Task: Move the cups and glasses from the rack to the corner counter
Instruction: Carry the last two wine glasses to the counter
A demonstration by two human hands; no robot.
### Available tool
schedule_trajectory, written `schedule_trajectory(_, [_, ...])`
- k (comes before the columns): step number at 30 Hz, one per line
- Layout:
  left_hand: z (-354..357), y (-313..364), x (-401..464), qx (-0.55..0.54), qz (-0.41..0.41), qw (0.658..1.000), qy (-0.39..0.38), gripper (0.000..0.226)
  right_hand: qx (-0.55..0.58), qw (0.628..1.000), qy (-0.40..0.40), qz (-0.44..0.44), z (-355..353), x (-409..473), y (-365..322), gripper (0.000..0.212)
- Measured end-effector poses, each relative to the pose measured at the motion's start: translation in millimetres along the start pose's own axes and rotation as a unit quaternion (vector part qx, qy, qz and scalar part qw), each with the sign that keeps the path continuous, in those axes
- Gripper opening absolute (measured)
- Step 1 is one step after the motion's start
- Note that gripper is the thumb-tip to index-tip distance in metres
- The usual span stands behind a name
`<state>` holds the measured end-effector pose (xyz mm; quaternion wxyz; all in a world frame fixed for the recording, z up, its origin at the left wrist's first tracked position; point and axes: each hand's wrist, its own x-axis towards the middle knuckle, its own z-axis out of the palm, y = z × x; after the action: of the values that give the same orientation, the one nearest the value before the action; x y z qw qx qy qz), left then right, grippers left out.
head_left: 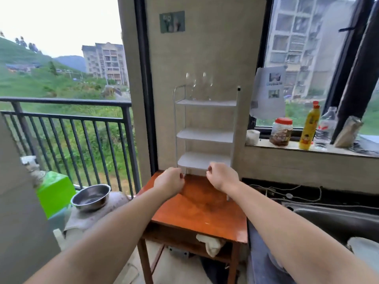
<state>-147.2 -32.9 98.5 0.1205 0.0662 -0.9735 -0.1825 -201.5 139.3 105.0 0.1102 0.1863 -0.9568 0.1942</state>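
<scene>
A white three-shelf rack [205, 134] stands on an orange wooden table [201, 210] against the wall. Two clear stemmed glasses, one on the left [190, 83] and one on the right [207, 82], stand on its top shelf. The two lower shelves look bare. My left hand [170, 180] and my right hand [221, 175] hover just in front of the lowest shelf, both with fingers curled. Whether either hand holds something clear, I cannot make out.
A window ledge [307, 149] to the right carries a white cup, a red-lidded jar [281, 131], a yellow bottle [309, 128] and a water bottle. A steel sink [336, 220] lies at lower right. A metal bowl [91, 196] and a balcony railing are on the left.
</scene>
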Motion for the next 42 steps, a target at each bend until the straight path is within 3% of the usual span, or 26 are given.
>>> schedule_trajectory(8, [-42.1,20.7,142.1,-0.05,0.051,0.997,0.031,0.018,-0.006,0.998,0.064,0.004,-45.6,133.9,-11.7,0.025])
schedule_trajectory(13, [-81.8,44.4,237.3,-0.068,0.078,0.989,0.108,0.024,0.008,0.993,0.119,-0.02,-81.3,232.3,-17.2,0.026])
schedule_trajectory(21, [-106.9,62.1,354.4,-0.126,0.063,0.974,0.176,0.024,0.079,0.985,0.149,0.03,-102.8,355.0,6.6,0.022])
schedule_trajectory(28, [-96.7,59.2,430.0,-0.192,-0.015,0.973,0.127,0.018,0.272,0.949,0.057,0.148,-90.3,417.5,22.8,0.017])
schedule_trajectory(33, [-91.5,57.0,469.4,-0.258,-0.058,0.96,0.094,0.008,0.375,0.912,0.024,0.162,-85.1,444.3,13.0,0.009])
schedule_trajectory(38, [-82.2,54.6,488.2,-0.339,-0.07,0.936,0.069,0.019,0.404,0.898,0.031,0.17,-82.5,460.9,9.2,0.006])
schedule_trajectory(42, [-78.5,53.9,491.0,-0.367,-0.091,0.923,0.07,0.004,0.405,0.895,0.047,0.179,-78.8,463.7,14.9,0.01])
